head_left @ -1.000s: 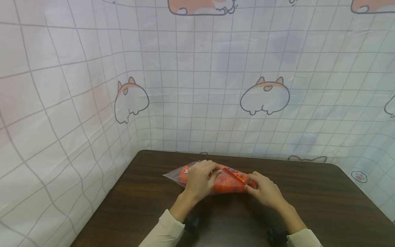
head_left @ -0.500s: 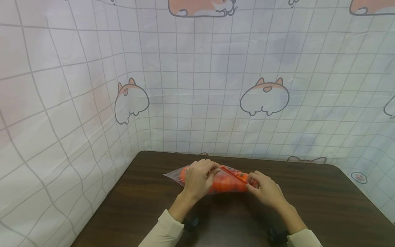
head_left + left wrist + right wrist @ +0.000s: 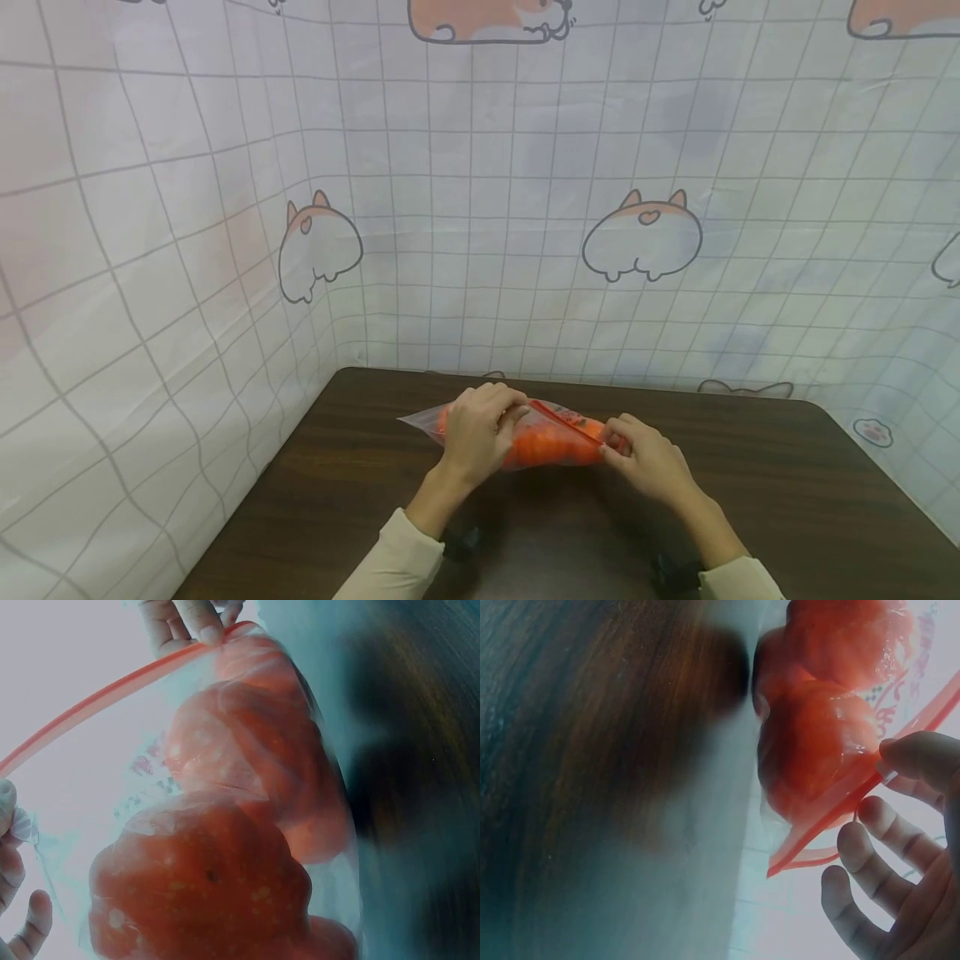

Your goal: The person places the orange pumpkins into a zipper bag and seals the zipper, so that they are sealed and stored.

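Note:
A clear zip bag [image 3: 551,454] with a red zip strip [image 3: 101,697] lies tilted across the middle of the table. Several orange-red, lobed round things [image 3: 202,877] fill it; through the film their kind is hard to tell. At the strip's far left end, my left hand [image 3: 477,429] pinches the bag's edge between thumb and fingers. My right hand [image 3: 648,460] pinches the strip near its right end, thumb [image 3: 915,756] on top and the other fingers loosely bent below. Beyond that pinch, the strip end [image 3: 799,851] parts into two edges.
The dark brown wooden table [image 3: 360,492] extends around the bag on all sides. A white grid-patterned cloth [image 3: 480,308] with cartoon dogs hangs behind the table and along its left side.
My left hand has drifted slightly left and away from me, drawing the strip's left end along. The right hand stays nearly in place, still pinching.

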`<action>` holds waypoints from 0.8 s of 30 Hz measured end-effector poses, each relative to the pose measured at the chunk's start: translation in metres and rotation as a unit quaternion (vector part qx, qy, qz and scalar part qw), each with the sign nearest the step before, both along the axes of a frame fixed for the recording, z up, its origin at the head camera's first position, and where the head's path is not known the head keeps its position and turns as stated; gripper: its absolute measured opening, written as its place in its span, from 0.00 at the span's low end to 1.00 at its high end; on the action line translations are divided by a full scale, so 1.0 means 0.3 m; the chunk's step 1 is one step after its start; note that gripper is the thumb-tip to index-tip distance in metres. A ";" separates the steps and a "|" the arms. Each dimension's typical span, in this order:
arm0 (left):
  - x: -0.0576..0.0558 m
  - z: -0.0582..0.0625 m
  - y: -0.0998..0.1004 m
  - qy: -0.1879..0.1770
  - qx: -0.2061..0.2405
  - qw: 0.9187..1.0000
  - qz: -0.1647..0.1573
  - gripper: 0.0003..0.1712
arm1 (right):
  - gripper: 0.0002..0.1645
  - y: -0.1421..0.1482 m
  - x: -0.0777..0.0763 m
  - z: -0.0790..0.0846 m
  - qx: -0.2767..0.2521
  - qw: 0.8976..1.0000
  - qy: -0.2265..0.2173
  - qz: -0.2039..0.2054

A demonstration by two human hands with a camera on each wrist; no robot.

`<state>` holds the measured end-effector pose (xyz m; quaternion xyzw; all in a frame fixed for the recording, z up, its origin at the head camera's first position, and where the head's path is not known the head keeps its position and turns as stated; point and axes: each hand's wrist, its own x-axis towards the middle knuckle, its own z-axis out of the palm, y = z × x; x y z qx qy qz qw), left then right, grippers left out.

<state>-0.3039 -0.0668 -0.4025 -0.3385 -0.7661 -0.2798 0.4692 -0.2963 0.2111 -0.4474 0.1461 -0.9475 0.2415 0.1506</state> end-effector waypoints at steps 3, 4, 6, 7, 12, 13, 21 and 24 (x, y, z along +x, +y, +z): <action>-0.002 0.004 -0.002 0.005 0.004 1.000 -0.005 0.04 | 0.07 -0.001 0.003 0.003 0.005 1.000 0.005 0.002; -0.002 0.005 -0.003 0.006 0.005 1.000 -0.006 0.04 | 0.07 -0.001 0.005 0.004 0.006 1.000 0.008 0.003; -0.001 0.009 -0.005 0.009 0.007 1.000 -0.009 0.04 | 0.08 -0.003 0.008 0.007 0.010 1.000 0.015 0.004; -0.001 0.010 -0.005 0.011 0.009 1.000 -0.010 0.04 | 0.08 -0.004 0.009 0.009 0.012 1.000 0.018 0.005; 0.001 0.016 -0.010 0.011 0.009 1.000 -0.009 0.03 | 0.09 -0.008 0.012 0.014 0.022 0.999 0.035 0.004; 0.002 0.016 -0.010 0.010 0.011 1.000 -0.009 0.03 | 0.09 -0.009 0.011 0.014 0.025 0.999 0.039 0.004; -0.004 0.017 -0.019 0.011 0.020 1.000 -0.008 0.04 | 0.09 -0.001 0.003 0.010 0.041 0.997 0.068 -0.002; -0.007 0.018 -0.022 0.012 0.023 1.000 -0.005 0.04 | 0.09 0.003 0.000 0.009 0.045 0.996 0.073 -0.001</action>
